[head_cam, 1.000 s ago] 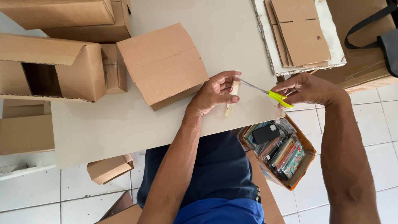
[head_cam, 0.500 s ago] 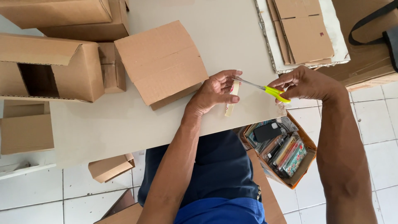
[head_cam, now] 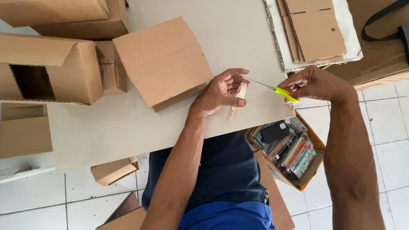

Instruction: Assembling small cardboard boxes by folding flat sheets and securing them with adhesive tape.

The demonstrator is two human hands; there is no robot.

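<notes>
My left hand [head_cam: 221,91] holds a roll of tape [head_cam: 238,102] upright on edge on the pale table [head_cam: 128,127], fingers curled around it. My right hand [head_cam: 315,83] grips yellow-handled scissors [head_cam: 272,88], whose blades point left and reach the fingers of the left hand above the roll. A closed cardboard box [head_cam: 164,61] lies on the table just left of the left hand.
More cardboard boxes, one open on its side [head_cam: 47,70], crowd the table's left end. Flattened cardboard [head_cam: 315,27] is stacked at the top right. On the tiled floor beside my legs sits an orange box [head_cam: 289,151] holding a phone and small packets. A small box [head_cam: 113,170] lies under the table edge.
Both hands shifted slightly upward and left in view; the scissor blades stay at the left hand's fingers above the tape roll.
</notes>
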